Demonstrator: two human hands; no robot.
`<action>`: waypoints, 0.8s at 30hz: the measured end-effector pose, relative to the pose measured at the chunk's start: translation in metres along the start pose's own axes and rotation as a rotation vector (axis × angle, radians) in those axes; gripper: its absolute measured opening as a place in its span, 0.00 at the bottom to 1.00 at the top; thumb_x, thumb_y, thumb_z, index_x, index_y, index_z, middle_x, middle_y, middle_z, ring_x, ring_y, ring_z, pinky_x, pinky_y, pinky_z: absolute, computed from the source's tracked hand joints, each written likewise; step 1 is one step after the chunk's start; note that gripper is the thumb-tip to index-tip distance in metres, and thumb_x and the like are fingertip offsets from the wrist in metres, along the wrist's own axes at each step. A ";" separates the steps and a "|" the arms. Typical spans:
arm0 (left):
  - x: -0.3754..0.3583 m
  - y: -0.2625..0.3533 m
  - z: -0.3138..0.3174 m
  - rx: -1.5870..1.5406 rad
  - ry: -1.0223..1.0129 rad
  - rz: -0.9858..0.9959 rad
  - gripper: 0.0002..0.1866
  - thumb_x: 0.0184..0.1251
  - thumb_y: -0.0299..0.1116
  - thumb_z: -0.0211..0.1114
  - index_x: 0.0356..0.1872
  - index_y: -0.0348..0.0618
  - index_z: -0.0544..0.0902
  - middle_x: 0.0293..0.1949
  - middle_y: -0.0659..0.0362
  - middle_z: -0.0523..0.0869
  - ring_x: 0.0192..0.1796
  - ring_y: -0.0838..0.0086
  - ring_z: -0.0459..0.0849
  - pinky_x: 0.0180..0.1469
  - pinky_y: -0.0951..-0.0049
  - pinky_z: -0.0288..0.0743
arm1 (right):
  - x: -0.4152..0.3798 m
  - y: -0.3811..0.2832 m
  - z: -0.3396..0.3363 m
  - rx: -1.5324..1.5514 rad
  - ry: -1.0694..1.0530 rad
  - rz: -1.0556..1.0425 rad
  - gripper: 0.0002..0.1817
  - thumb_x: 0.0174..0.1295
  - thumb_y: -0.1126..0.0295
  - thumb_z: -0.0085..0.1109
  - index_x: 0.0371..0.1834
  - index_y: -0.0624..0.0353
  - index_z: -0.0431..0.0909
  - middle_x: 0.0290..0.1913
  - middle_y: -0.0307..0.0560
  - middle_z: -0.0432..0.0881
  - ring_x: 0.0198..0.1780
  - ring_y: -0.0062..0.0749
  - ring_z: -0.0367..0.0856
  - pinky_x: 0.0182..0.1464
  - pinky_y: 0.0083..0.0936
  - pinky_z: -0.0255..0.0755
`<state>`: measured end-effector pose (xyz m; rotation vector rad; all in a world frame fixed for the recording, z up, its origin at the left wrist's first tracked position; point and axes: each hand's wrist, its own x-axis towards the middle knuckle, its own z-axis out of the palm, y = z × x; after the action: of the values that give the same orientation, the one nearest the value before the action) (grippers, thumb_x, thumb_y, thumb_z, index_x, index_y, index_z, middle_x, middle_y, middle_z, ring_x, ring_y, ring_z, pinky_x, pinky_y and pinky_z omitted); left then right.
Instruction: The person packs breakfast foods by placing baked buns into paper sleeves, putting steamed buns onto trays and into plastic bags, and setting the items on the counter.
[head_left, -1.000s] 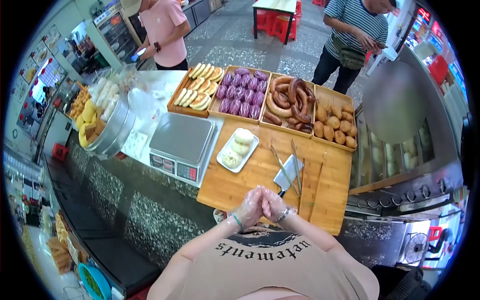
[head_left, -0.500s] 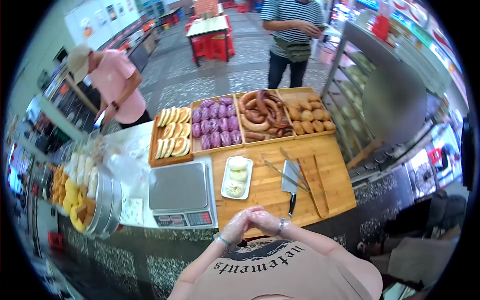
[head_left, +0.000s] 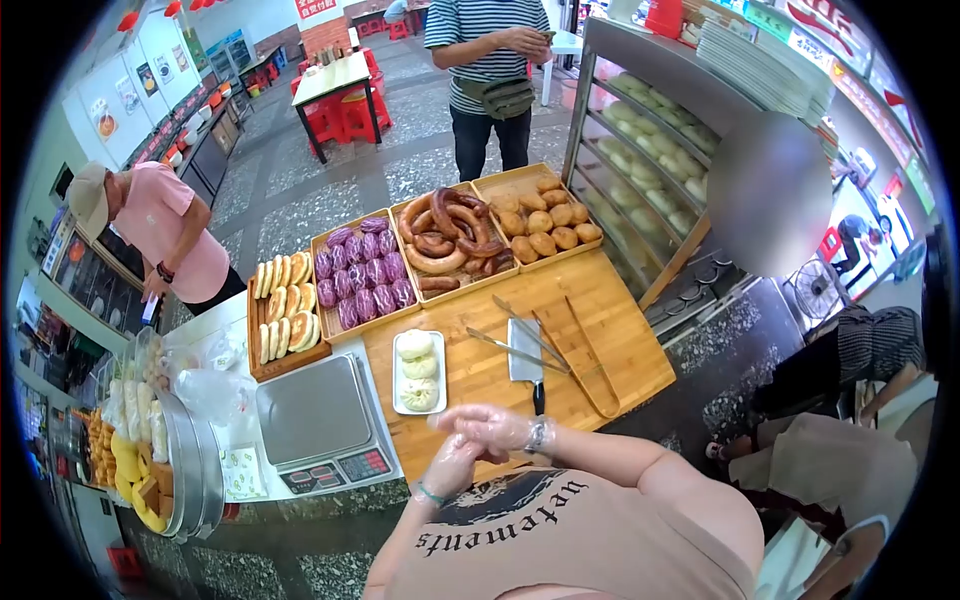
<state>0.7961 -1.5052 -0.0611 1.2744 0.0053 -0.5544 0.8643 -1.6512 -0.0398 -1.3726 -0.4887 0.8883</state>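
My right hand, in a clear plastic glove, stretches leftward with its fingers extended, above my left hand. Just below it, my left hand, also gloved, has its fingers curled up against the right palm; anything inside them is hidden. Both are in front of my chest, at the near edge of the wooden board. Closest beyond them stands a white tray holding three pale buns. To its right lie a cleaver with a black handle and metal tongs.
Trays of flat cakes, purple buns, sausages and brown round buns line the far side. A digital scale and metal steamers stand left. Two people are beyond the counter; a bun rack is right.
My hands have come out of their clasp: the right now stretches over the left, which has dropped lower. My view has turned to the right, so the counter sits further left.
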 end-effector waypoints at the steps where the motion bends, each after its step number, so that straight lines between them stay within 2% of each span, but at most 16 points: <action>1: 0.006 -0.005 -0.010 0.827 -0.095 0.455 0.19 0.70 0.38 0.49 0.31 0.32 0.81 0.31 0.47 0.84 0.40 0.61 0.83 0.49 0.63 0.76 | -0.003 0.007 0.004 0.121 -0.103 0.010 0.21 0.70 0.59 0.43 0.60 0.60 0.72 0.55 0.47 0.78 0.42 0.21 0.78 0.39 0.16 0.74; 2: 0.005 -0.013 -0.010 0.824 -0.093 0.457 0.19 0.70 0.38 0.49 0.31 0.32 0.81 0.31 0.47 0.84 0.40 0.61 0.83 0.49 0.63 0.76 | -0.005 0.010 0.005 0.240 -0.207 0.019 0.21 0.70 0.58 0.43 0.59 0.58 0.73 0.53 0.48 0.79 0.32 0.18 0.79 0.32 0.15 0.74; 3: 0.000 0.003 0.001 0.348 -0.102 0.199 0.19 0.69 0.37 0.49 0.27 0.32 0.81 0.31 0.45 0.84 0.40 0.58 0.83 0.46 0.63 0.77 | -0.010 -0.010 0.005 0.255 -0.213 0.096 0.20 0.68 0.59 0.44 0.55 0.61 0.74 0.51 0.49 0.79 0.38 0.24 0.79 0.39 0.18 0.73; 4: -0.002 0.014 0.007 -0.125 -0.107 -0.062 0.20 0.67 0.37 0.50 0.24 0.31 0.81 0.30 0.44 0.84 0.39 0.56 0.83 0.44 0.63 0.78 | -0.006 -0.002 0.004 0.254 -0.213 0.095 0.20 0.68 0.59 0.44 0.55 0.61 0.74 0.51 0.49 0.79 0.38 0.24 0.79 0.39 0.18 0.73; 6: 0.000 0.016 0.010 -0.272 -0.132 -0.018 0.20 0.65 0.38 0.51 0.24 0.30 0.81 0.29 0.42 0.84 0.39 0.53 0.83 0.41 0.62 0.78 | 0.004 0.015 0.007 0.423 -0.255 -0.139 0.17 0.67 0.61 0.44 0.48 0.62 0.75 0.52 0.50 0.78 0.45 0.29 0.77 0.50 0.21 0.70; 7: 0.003 0.019 0.011 -0.359 -0.199 0.051 0.21 0.67 0.40 0.51 0.26 0.29 0.80 0.29 0.42 0.84 0.38 0.53 0.83 0.40 0.62 0.79 | -0.002 0.005 0.008 0.496 -0.203 -0.101 0.16 0.66 0.60 0.46 0.43 0.62 0.75 0.48 0.49 0.79 0.50 0.33 0.74 0.57 0.24 0.64; 8: 0.004 0.020 0.010 -0.443 -0.267 0.120 0.22 0.68 0.42 0.51 0.29 0.29 0.80 0.28 0.42 0.83 0.37 0.52 0.83 0.39 0.61 0.79 | 0.002 0.015 0.009 0.499 -0.207 -0.103 0.16 0.66 0.60 0.46 0.43 0.62 0.75 0.48 0.49 0.79 0.50 0.33 0.74 0.57 0.24 0.64; 9: 0.004 0.010 0.009 -0.569 -0.298 0.165 0.26 0.70 0.49 0.49 0.40 0.29 0.78 0.29 0.43 0.84 0.34 0.53 0.84 0.38 0.60 0.79 | 0.011 0.036 0.010 0.427 -0.167 -0.201 0.16 0.66 0.60 0.45 0.43 0.62 0.75 0.47 0.48 0.78 0.49 0.33 0.74 0.56 0.25 0.66; 10: 0.007 0.005 0.011 -0.567 -0.294 0.164 0.26 0.70 0.49 0.49 0.40 0.29 0.78 0.29 0.43 0.84 0.34 0.53 0.84 0.38 0.60 0.79 | 0.020 0.053 0.007 0.354 -0.126 -0.298 0.16 0.66 0.59 0.45 0.42 0.62 0.75 0.45 0.48 0.78 0.49 0.34 0.74 0.55 0.26 0.67; 12: 0.013 -0.002 0.021 -0.953 -0.171 0.301 0.23 0.74 0.47 0.47 0.57 0.39 0.73 0.46 0.45 0.83 0.47 0.58 0.82 0.53 0.59 0.76 | 0.030 0.071 0.000 0.179 -0.121 -0.443 0.20 0.69 0.55 0.40 0.50 0.59 0.74 0.44 0.46 0.76 0.50 0.34 0.74 0.55 0.28 0.68; 13: 0.016 0.004 0.029 -0.954 -0.165 0.305 0.23 0.74 0.47 0.47 0.57 0.39 0.73 0.46 0.45 0.83 0.47 0.58 0.82 0.53 0.59 0.76 | 0.034 0.073 0.003 0.300 -0.071 -0.380 0.22 0.69 0.53 0.40 0.52 0.58 0.72 0.46 0.46 0.75 0.51 0.34 0.73 0.56 0.29 0.67; 16: 0.025 0.038 0.045 -0.868 0.197 0.309 0.23 0.73 0.50 0.47 0.55 0.41 0.71 0.49 0.48 0.81 0.52 0.60 0.81 0.56 0.63 0.76 | 0.039 0.075 0.023 0.931 0.006 -0.043 0.28 0.69 0.46 0.38 0.59 0.57 0.67 0.53 0.46 0.74 0.57 0.35 0.72 0.59 0.32 0.66; 18: 0.028 0.043 0.040 -0.842 0.305 0.402 0.21 0.74 0.47 0.48 0.55 0.41 0.72 0.45 0.51 0.82 0.49 0.65 0.81 0.59 0.66 0.74 | 0.039 0.066 0.027 1.155 0.003 0.115 0.33 0.69 0.41 0.36 0.64 0.56 0.64 0.57 0.46 0.73 0.60 0.35 0.70 0.62 0.34 0.65; 20: 0.036 0.029 0.019 -0.719 0.493 0.623 0.20 0.74 0.43 0.48 0.57 0.40 0.70 0.46 0.51 0.82 0.47 0.67 0.81 0.57 0.67 0.75 | 0.035 0.046 0.034 1.166 -0.034 0.173 0.35 0.69 0.39 0.36 0.67 0.55 0.62 0.59 0.46 0.73 0.62 0.35 0.70 0.63 0.35 0.65; 22: 0.032 0.029 0.010 -0.687 0.571 0.684 0.18 0.75 0.40 0.47 0.57 0.40 0.71 0.45 0.52 0.81 0.48 0.67 0.81 0.56 0.67 0.75 | 0.022 0.019 0.042 0.980 -0.064 0.140 0.41 0.63 0.34 0.40 0.67 0.57 0.60 0.66 0.48 0.67 0.68 0.36 0.64 0.67 0.39 0.61; 24: 0.032 0.034 0.004 -0.556 0.666 0.735 0.17 0.75 0.40 0.48 0.55 0.39 0.72 0.44 0.53 0.81 0.47 0.68 0.81 0.55 0.68 0.76 | 0.018 0.030 0.047 0.843 -0.155 0.163 0.37 0.65 0.38 0.44 0.66 0.58 0.62 0.63 0.47 0.69 0.65 0.34 0.66 0.66 0.37 0.62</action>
<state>0.8358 -1.5152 -0.0383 0.7767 0.2222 0.4941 0.8317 -1.6094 -0.0644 -0.5766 -0.0801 1.1617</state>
